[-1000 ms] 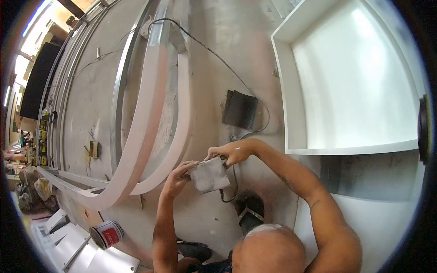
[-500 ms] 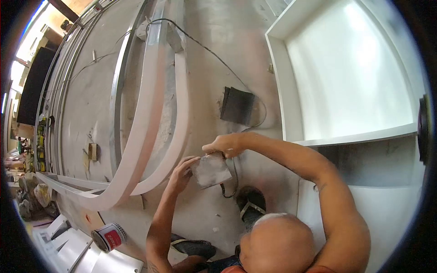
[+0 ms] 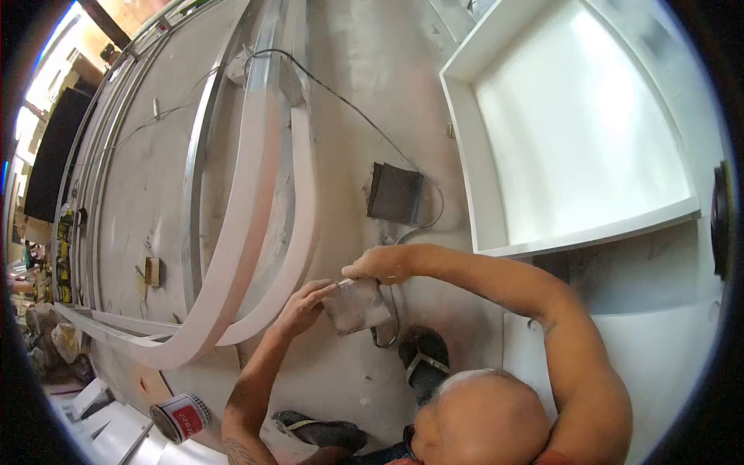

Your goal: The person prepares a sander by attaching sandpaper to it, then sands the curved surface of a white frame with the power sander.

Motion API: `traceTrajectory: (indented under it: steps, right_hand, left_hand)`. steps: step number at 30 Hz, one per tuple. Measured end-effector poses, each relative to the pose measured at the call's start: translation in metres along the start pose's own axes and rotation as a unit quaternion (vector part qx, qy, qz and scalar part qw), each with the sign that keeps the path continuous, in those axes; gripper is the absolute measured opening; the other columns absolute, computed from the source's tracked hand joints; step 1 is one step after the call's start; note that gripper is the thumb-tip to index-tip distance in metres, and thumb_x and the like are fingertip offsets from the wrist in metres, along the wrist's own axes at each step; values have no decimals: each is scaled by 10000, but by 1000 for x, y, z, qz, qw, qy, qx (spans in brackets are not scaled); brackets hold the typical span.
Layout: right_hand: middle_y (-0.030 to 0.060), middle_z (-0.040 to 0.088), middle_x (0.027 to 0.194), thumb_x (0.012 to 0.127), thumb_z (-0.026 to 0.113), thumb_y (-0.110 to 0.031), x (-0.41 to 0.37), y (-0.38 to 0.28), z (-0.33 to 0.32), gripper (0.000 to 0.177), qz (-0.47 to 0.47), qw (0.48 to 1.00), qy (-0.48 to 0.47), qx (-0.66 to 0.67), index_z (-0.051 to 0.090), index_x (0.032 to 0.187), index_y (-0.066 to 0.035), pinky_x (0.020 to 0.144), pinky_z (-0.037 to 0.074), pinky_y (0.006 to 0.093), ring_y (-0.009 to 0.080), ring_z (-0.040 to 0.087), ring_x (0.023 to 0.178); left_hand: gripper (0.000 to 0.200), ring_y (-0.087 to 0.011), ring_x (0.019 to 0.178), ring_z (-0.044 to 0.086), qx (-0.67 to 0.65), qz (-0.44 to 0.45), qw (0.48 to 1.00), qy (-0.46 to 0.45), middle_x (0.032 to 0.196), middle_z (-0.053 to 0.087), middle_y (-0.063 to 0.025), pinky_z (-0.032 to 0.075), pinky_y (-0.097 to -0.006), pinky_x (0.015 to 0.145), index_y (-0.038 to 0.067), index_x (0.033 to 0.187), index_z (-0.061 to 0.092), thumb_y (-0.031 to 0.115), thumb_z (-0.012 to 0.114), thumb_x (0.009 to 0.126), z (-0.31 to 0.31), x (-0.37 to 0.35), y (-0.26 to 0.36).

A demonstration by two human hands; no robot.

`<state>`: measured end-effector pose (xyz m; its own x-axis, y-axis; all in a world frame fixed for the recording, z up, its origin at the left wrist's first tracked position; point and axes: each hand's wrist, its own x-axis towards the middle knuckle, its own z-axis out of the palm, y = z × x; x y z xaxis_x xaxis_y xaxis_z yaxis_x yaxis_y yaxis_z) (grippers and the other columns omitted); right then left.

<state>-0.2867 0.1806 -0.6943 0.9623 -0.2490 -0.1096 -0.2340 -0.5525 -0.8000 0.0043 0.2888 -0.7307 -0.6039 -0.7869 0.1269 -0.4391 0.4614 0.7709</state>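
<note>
My right hand is closed around the far edge of a corded sander, whose body is mostly hidden. Its flat face is turned up, covered by a worn grey sandpaper sheet. On the left side, my left hand pinches the sheet's upper left corner. A dark cord hangs from the sander by the right hand and loops beneath it. Farther out on the floor lie dark sheets that look like sandpaper, beside the cord.
A curved pale pink frame with metal rails stands at left. To the right is a white shallow box. A paint can sits at lower left. My sandalled feet rest on the grey floor.
The view has shifted slightly. My left forearm has swung outward to the left, and its fingers lie farther along the sheet's upper edge. Both hands still hold the sander and sheet.
</note>
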Motion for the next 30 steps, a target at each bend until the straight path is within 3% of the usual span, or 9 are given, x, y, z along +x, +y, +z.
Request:
traceTrajectory:
  steps: [10, 13, 16, 17, 18, 21, 24, 27, 30]
  right_hand:
    - [262, 696, 965, 902, 621, -21, -1, 10, 3, 231, 1, 999, 37, -19, 525, 1112, -13, 810, 506, 546, 480, 692, 987]
    - [241, 700, 978, 865, 627, 43, -7, 21, 12, 317, 21, 996, 52, -67, 560, 1169, -19, 833, 514, 512, 448, 704, 1009]
    - [208, 705, 1059, 837, 641, 55, -35, 23, 36, 480, 24, 986, 159, 46, 566, 1302, -37, 896, 526, 474, 397, 703, 1071]
    - [193, 679, 1193, 835, 696, 25, -45, 20, 51, 571, 89, 965, 225, 104, 542, 1379, -56, 967, 519, 460, 377, 674, 1155]
    - [179, 653, 1328, 833, 751, -5, -52, 14, 66, 669, 155, 931, 289, 160, 518, 1456, -75, 1037, 511, 445, 356, 644, 1239]
    - [185, 563, 1446, 866, 809, -111, -65, -13, 118, 694, 65, 923, 360, 122, 488, 1480, -53, 1097, 493, 460, 376, 594, 1324]
    - [245, 436, 1567, 918, 756, -123, -53, -48, 139, 664, 150, 902, 353, 196, 460, 1502, -10, 1197, 406, 446, 409, 428, 1477]
    - [245, 503, 1506, 869, 849, -171, -42, -32, 155, 711, 115, 869, 453, 163, 487, 1466, -37, 1109, 503, 472, 421, 563, 1360]
    - [307, 525, 1461, 923, 762, -171, -46, -2, 172, 633, 83, 889, 434, 119, 472, 1453, 17, 1091, 510, 507, 499, 577, 1310]
  left_hand:
    - [727, -380, 1166, 673, 10, 39, 999, -20, 1330, 651, -151, 589, -430, 967, 163, 1433, 576, -183, 690, 803, -4, 12, -16]
    - [692, -392, 1128, 679, 68, 10, 997, -29, 1326, 643, -167, 589, -445, 958, 164, 1427, 580, -163, 677, 825, -3, 8, -19]
    - [599, -344, 1159, 673, 120, 11, 992, 47, 1309, 644, -160, 582, -405, 944, 124, 1411, 584, -140, 664, 879, 14, -3, -12]
    - [533, -314, 1207, 644, -116, -138, 965, 191, 1336, 627, -147, 544, -393, 998, 92, 1423, 567, -83, 661, 927, 37, -10, -10]
    - [479, -283, 1255, 616, -340, -270, 842, 320, 1364, 611, -135, 505, -381, 1051, 59, 1434, 550, -26, 659, 976, 56, -19, -6]
    - [480, -226, 1373, 510, -378, -275, 824, 319, 1473, 535, -112, 380, -391, 1169, -8, 1480, 480, 109, 640, 1043, 92, -48, 19]
    - [557, -243, 1448, 447, -402, -249, 809, 350, 1561, 475, -126, 285, -424, 1236, -30, 1521, 419, 186, 632, 1055, 115, -50, 37]
    - [571, -267, 1505, 382, -379, -215, 833, 340, 1595, 449, -143, 305, -444, 1230, -6, 1518, 429, 126, 675, 1019, 125, -65, 27]
    - [675, -334, 1495, 419, -335, -149, 876, 313, 1553, 515, -168, 383, -471, 1191, 41, 1509, 453, 98, 796, 930, 115, -46, 36]
